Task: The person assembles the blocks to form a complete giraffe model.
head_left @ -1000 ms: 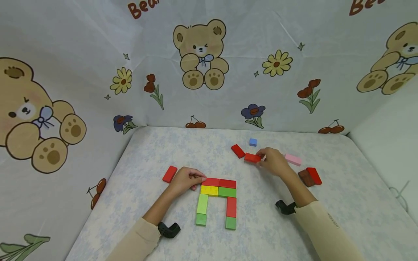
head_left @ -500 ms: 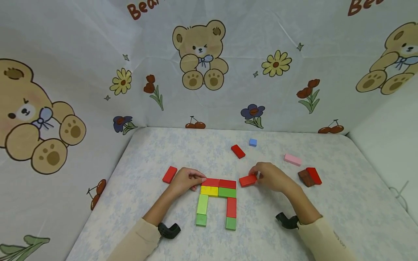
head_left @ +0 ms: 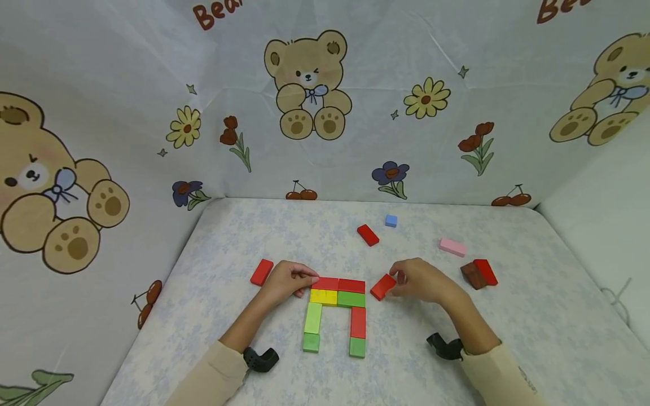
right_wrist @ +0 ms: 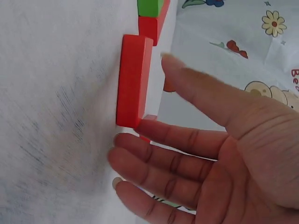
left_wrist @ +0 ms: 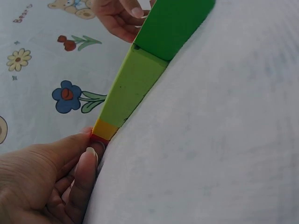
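On the table lies an arch of blocks, topped by two red blocks [head_left: 351, 286] above a yellow block [head_left: 323, 297] and a green block [head_left: 351, 299]. My left hand [head_left: 288, 280] touches the left end of the top red row with its fingertips. In the left wrist view, that hand's thumb [left_wrist: 84, 177] looks clear of the row. My right hand [head_left: 420, 279] is beside a loose red block [head_left: 383, 287], tilted and just right of the row. One finger touches the block's end in the right wrist view, with the thumb [right_wrist: 187, 84] apart from it.
Another red block [head_left: 261, 272] lies left of my left hand. Farther back are a red block [head_left: 368, 235] and a small blue block [head_left: 391, 220]. At right lie a pink block [head_left: 452, 247], a brown piece [head_left: 474, 276] and a red block [head_left: 486, 272]. A printed cloth [head_left: 350, 152] hangs behind.
My right hand has brought the red block from the back toward the right end of the top row, turned it and loosened its fingers. My left hand has stayed at the row's left end.
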`<state>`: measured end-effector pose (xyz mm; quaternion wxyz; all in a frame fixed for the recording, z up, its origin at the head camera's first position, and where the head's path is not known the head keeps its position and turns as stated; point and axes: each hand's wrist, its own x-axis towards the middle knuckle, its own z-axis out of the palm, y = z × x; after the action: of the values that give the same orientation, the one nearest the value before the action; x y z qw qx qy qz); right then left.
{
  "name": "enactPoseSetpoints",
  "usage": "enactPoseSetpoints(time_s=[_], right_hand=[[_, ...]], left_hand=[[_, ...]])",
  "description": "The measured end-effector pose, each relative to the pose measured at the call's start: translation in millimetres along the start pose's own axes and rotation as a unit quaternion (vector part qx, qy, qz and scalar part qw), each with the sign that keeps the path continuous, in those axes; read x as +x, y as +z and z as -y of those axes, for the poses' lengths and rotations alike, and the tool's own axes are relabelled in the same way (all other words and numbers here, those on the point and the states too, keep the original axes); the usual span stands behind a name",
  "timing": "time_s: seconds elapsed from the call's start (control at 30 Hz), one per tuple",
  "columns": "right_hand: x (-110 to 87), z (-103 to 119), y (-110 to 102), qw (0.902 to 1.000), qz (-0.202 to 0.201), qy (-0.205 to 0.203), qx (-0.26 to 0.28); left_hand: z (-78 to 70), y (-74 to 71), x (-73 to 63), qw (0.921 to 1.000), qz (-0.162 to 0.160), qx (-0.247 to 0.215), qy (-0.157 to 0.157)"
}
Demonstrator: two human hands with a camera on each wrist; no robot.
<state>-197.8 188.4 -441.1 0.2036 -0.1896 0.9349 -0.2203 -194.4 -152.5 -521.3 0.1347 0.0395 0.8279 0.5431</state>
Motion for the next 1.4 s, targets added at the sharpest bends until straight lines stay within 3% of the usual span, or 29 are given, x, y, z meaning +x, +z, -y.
enactPoseSetpoints(time_s=[0.5, 0.8, 1.4], right_hand=[[3.4, 14.9, 18.7, 0.9991, -0.015, 0.039, -0.009], [5.3, 11.4, 21.7, 0.9988, -0.028, 0.015, -0.038], [4.9, 14.2, 23.4, 0.9987, -0.032, -0.002, -0.039]], left_hand=[[-4.8, -0.3, -3.7, 0.9999, 0.004, -0.006, 0.016], [-3.6, -0.7, -3.2, 0.9996, 0.011, -0.011, 0.023], [0.5, -0.2, -0.1, 0.9997, 0.010, -0.006, 0.021]])
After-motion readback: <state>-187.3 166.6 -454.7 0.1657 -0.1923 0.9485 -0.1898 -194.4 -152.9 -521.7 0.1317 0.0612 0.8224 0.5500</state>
